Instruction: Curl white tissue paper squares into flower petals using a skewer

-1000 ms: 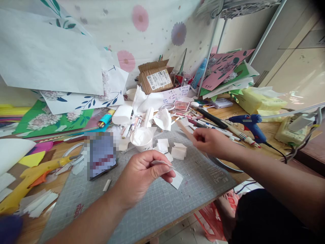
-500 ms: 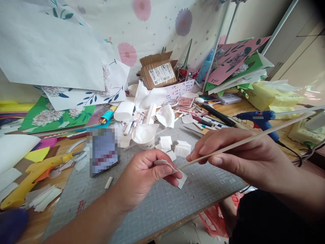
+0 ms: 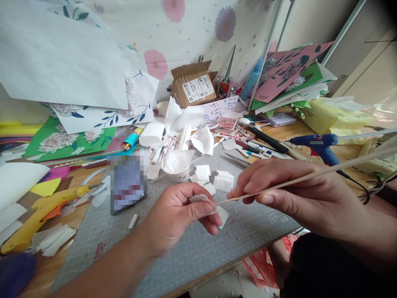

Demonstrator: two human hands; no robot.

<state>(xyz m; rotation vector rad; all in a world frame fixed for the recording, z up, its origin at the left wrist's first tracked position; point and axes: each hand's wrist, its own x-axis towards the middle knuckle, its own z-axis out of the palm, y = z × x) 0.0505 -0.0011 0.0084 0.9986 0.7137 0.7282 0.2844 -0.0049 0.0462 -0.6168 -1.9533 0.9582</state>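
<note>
My left hand [image 3: 182, 213] pinches a small piece of white paper [image 3: 222, 216] between thumb and fingers, above the grey cutting mat [image 3: 186, 265]. Part of the paper is hidden by the thumb. Between the fingers and thumb of my right hand [image 3: 279, 188] is a long, thin pale wooden stick [image 3: 297, 179], slanting up to the right. Its tip meets the paper at my left fingertips. Just beyond my hands lie small stacks of cut white paper [image 3: 223, 181]. Near them stands a paper cup [image 3: 176, 166] with white tissue in it.
A phone [image 3: 127, 186] with a blurred screen stands left of my left hand. Farther left lies a yellow glue gun [image 3: 46, 215]; a blue glue gun [image 3: 319, 145] is at the right. Several markers [image 3: 254, 151], tweezers [image 3: 237, 159] and a cardboard box [image 3: 194, 87] fill the back.
The stick's far end has dropped slightly, so it lies a little flatter. Both hands keep their grips at almost the same spot.
</note>
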